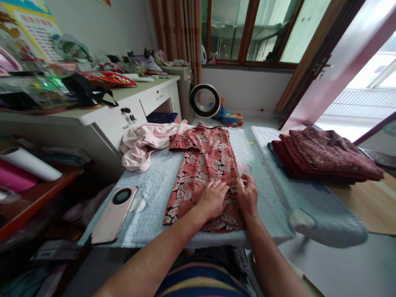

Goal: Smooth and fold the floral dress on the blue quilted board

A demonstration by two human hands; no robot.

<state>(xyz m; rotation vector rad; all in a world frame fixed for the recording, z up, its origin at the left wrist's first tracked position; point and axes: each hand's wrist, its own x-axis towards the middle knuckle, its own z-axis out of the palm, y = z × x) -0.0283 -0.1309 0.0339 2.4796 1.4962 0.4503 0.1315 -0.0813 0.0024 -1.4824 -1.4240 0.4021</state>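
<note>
A red floral garment (202, 165) lies folded lengthwise on a grey padded board (154, 189). My left hand (213, 200) rests flat on its lower part, fingers stretched out. My right hand (247, 194) lies beside it on the garment's right edge, fingers spread and slightly bent. Neither hand holds anything.
A pink cloth (145, 144) is bunched at the board's far left. A phone (114, 213) lies on the near left corner. Folded dark red clothes (324, 156) are stacked at the right. A cluttered white desk (123, 107) stands on the left, and a fan (204, 100) sits on the floor.
</note>
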